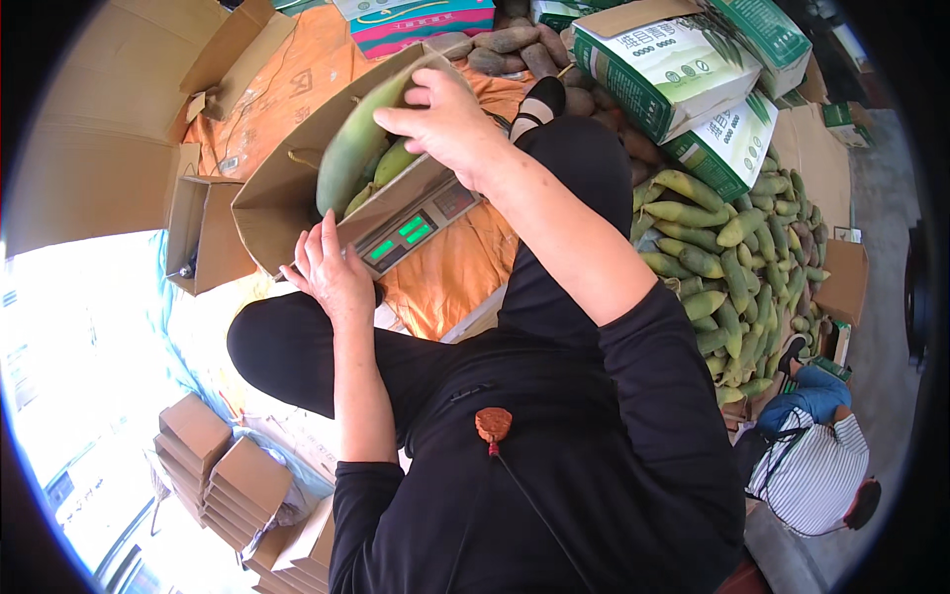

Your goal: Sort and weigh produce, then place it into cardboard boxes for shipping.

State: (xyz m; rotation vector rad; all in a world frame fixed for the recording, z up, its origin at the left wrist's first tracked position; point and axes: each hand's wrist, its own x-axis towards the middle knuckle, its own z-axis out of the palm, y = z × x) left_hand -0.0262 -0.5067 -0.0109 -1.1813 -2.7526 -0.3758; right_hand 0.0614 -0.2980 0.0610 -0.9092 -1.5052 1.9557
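**Green mangoes in a cardboard box on a weighing scale, between a seated person's hands**

Green mangoes (358, 148), long and smooth, lie inside an open brown cardboard box (287, 198) that sits tilted on a metal digital scale (411, 223). One large pale-green mango stands out on top, with smaller ones tucked beside it. The scale's panel shows lit green displays facing the person.

The right hand (445, 124) reaches over the far edge of the box, fingers curled loosely around the top of the large mango and the box flap. Whether it grips the fruit or only rests on it cannot be told. The left hand (332, 272) lies at the near corner of the scale, fingers spread flat against the box side and the scale edge, holding nothing.

The person wears black sleeves and black trousers and sits with knees apart around the scale. A reddish-brown carved pendant (493, 424) hangs at the chest.

The scale stands on an orange tarpaulin (445, 282) spread on the ground. On the right, a big heap of green mangoes (732, 267) spills across the floor. Green-and-white printed cartons (683, 69) are stacked at the far right. Brown tubers (515, 49) lie at the far side. Flattened brown boxes (228, 470) are piled at the near left, and another empty box (203, 233) stands open on the left. At the near right, another person in a striped shirt (816, 470) crouches.
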